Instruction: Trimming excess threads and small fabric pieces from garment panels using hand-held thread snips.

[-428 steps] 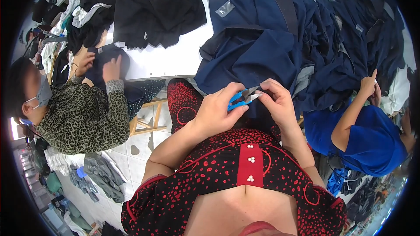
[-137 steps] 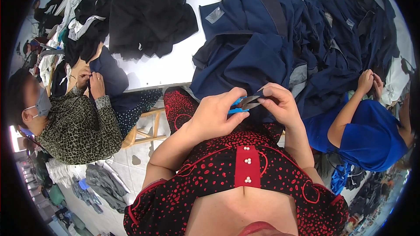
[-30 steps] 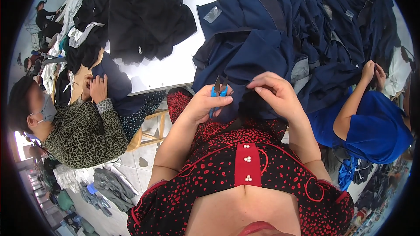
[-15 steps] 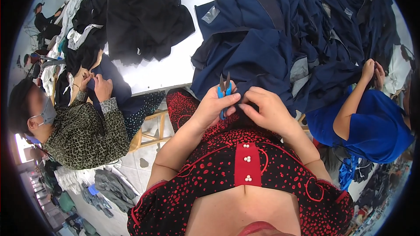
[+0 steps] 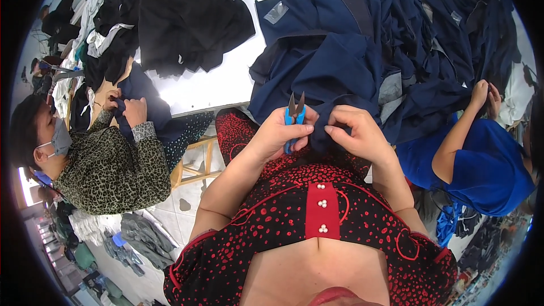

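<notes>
My left hand [image 5: 281,134] is closed around blue-handled thread snips [image 5: 290,118], whose two dark blades point up and away from me, slightly apart. A navy garment [image 5: 324,73] spills off the table edge towards my lap. To the right of the snips, my right hand [image 5: 358,131] pinches a fold of this navy cloth between thumb and fingers. A strip of the cloth hangs between my two hands. Whether the left fingers also touch the cloth, I cannot tell.
Black garments [image 5: 187,17] are piled on the white table [image 5: 226,65]. More navy garments [image 5: 419,39] lie at the right. A masked co-worker in a patterned sleeve [image 5: 113,164] handles dark cloth at left; one in blue [image 5: 481,164] sits right. A wooden stool [image 5: 195,164] stands at left.
My right hand has shifted slightly up and right, and the navy cloth now rises between my hands. The snips have moved slightly right. The left co-worker's hands have shifted a little.
</notes>
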